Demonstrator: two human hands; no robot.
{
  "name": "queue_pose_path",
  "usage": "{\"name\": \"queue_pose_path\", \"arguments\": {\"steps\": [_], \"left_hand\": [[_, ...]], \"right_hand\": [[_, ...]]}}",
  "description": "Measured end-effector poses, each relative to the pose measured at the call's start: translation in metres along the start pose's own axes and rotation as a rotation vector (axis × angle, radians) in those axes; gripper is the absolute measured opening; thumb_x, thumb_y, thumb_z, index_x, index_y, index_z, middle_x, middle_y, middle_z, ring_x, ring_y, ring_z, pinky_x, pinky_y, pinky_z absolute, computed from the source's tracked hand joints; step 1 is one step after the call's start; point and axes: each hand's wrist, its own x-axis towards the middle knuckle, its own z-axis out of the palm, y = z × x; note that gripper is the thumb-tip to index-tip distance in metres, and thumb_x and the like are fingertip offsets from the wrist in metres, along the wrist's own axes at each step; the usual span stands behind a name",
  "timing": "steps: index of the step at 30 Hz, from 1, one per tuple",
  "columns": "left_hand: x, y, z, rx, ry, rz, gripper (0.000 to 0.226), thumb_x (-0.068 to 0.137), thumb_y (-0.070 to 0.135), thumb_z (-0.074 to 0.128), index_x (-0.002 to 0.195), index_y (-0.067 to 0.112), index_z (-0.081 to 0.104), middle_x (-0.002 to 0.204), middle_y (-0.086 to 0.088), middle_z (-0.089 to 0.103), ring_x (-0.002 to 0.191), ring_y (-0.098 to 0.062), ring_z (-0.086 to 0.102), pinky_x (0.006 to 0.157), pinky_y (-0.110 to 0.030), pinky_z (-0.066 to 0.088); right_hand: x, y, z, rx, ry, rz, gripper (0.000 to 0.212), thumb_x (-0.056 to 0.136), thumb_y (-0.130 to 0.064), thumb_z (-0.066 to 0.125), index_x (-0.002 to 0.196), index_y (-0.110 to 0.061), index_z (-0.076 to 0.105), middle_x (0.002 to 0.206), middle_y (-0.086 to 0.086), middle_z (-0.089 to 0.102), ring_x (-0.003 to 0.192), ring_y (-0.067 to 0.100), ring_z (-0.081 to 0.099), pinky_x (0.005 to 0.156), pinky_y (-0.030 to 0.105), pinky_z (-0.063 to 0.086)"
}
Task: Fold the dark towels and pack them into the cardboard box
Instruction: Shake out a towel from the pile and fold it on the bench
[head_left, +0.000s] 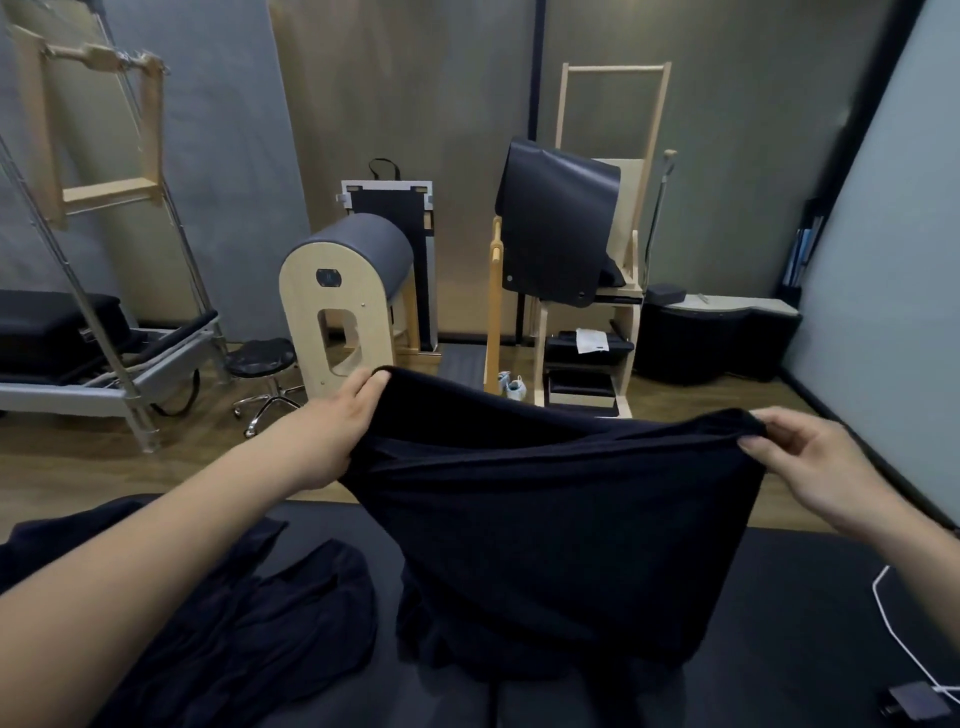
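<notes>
Folding underway: left hand (345, 410) and right hand (810, 457) pinch the dark towel's (561, 519) 2 top corners; next, bring those corners together

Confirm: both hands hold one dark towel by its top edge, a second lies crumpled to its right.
Wrong side: the head view shows the second dark towel crumpled left of the held towel. The left hand and right hand do hold its top edge.

This looks like a Pilates studio. A pale wooden barrel with grey padded top (363, 291) stands far in the middle, a metal-framed exercise bed (104, 385) far left, and a tall wooden frame (655, 114) carrying a dark mat (558, 223) far right.
</notes>
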Motion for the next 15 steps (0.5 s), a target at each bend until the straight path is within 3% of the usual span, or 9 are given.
{"name": "queue_pose_path", "arguments": {"steps": [1, 3, 4, 6, 8, 10, 12, 15], "left_hand": [[0.002, -0.002, 0.003, -0.024, -0.001, -0.015, 0.074, 0.087, 0.001, 0.056, 0.15, 0.018, 0.02, 0.148, -0.006, 0.027, 0.106, -0.035, 0.06, 0.085, -0.04, 0.049], [0.006, -0.004, 0.004, -0.251, 0.06, -0.111, 0.037, 0.085, -0.006, 0.049, 0.112, 0.019, 0.05, 0.124, -0.011, 0.054, 0.095, -0.032, 0.066, 0.075, -0.038, 0.055], [0.009, -0.004, 0.006, -0.413, 0.104, -0.163, 0.03, 0.083, -0.012, 0.046, 0.092, 0.016, 0.051, 0.107, -0.013, 0.06, 0.082, -0.03, 0.068, 0.062, -0.031, 0.056], [0.01, -0.001, 0.005, -0.743, 0.137, -0.225, 0.032, 0.08, -0.022, 0.04, 0.076, 0.009, 0.043, 0.086, -0.014, 0.059, 0.068, -0.031, 0.063, 0.045, -0.019, 0.048], [0.009, 0.0, 0.0, -1.108, 0.039, -0.192, 0.04, 0.08, -0.028, 0.038, 0.072, 0.011, 0.038, 0.089, -0.019, 0.064, 0.078, -0.031, 0.06, 0.049, -0.022, 0.047], [0.007, -0.002, -0.004, -1.369, -0.096, -0.122, 0.045, 0.082, -0.029, 0.038, 0.067, 0.012, 0.045, 0.105, -0.018, 0.074, 0.088, -0.031, 0.065, 0.06, -0.034, 0.049], [0.008, -0.007, -0.009, -1.423, -0.122, -0.107, 0.051, 0.087, -0.027, 0.039, 0.059, 0.011, 0.059, 0.112, -0.017, 0.074, 0.094, -0.032, 0.067, 0.069, -0.04, 0.05], [0.012, -0.004, -0.018, -1.189, -0.061, -0.104, 0.047, 0.09, -0.023, 0.044, 0.072, 0.003, 0.078, 0.104, -0.015, 0.075, 0.073, -0.021, 0.069, 0.051, -0.023, 0.052]], "right_hand": [[-0.007, 0.005, 0.001, -0.032, -0.002, 0.01, 0.035, 0.069, -0.063, 0.073, 0.093, -0.038, 0.075, 0.091, -0.014, 0.076, 0.083, -0.004, 0.066, 0.076, 0.008, 0.049], [-0.02, 0.016, 0.002, -0.059, -0.012, 0.024, 0.015, 0.077, -0.038, 0.069, 0.091, -0.04, 0.074, 0.09, -0.015, 0.075, 0.084, -0.004, 0.066, 0.078, 0.009, 0.049], [-0.025, 0.023, 0.002, -0.077, -0.022, 0.023, 0.018, 0.083, -0.023, 0.067, 0.09, -0.037, 0.075, 0.091, -0.014, 0.075, 0.084, -0.003, 0.066, 0.078, 0.009, 0.049], [-0.031, 0.039, 0.0, -0.169, -0.04, 0.033, 0.035, 0.089, 0.002, 0.062, 0.09, -0.031, 0.074, 0.091, -0.015, 0.075, 0.085, -0.004, 0.066, 0.079, 0.008, 0.048], [-0.032, 0.049, -0.003, -0.256, -0.021, 0.058, 0.038, 0.09, 0.008, 0.06, 0.09, -0.028, 0.07, 0.09, -0.019, 0.074, 0.085, -0.004, 0.066, 0.079, 0.009, 0.048], [-0.027, 0.056, -0.008, -0.341, 0.042, 0.071, 0.038, 0.09, 0.004, 0.062, 0.09, -0.034, 0.065, 0.09, -0.02, 0.072, 0.086, 0.005, 0.066, 0.08, 0.019, 0.049], [-0.02, 0.058, -0.013, -0.409, 0.086, 0.076, 0.039, 0.09, -0.001, 0.063, 0.091, -0.041, 0.06, 0.091, -0.019, 0.07, 0.086, 0.013, 0.066, 0.081, 0.031, 0.049], [-0.011, 0.05, -0.018, -0.419, 0.12, 0.039, 0.04, 0.09, -0.001, 0.061, 0.09, -0.041, 0.057, 0.092, -0.02, 0.068, 0.084, 0.007, 0.063, 0.082, 0.033, 0.047]]}}
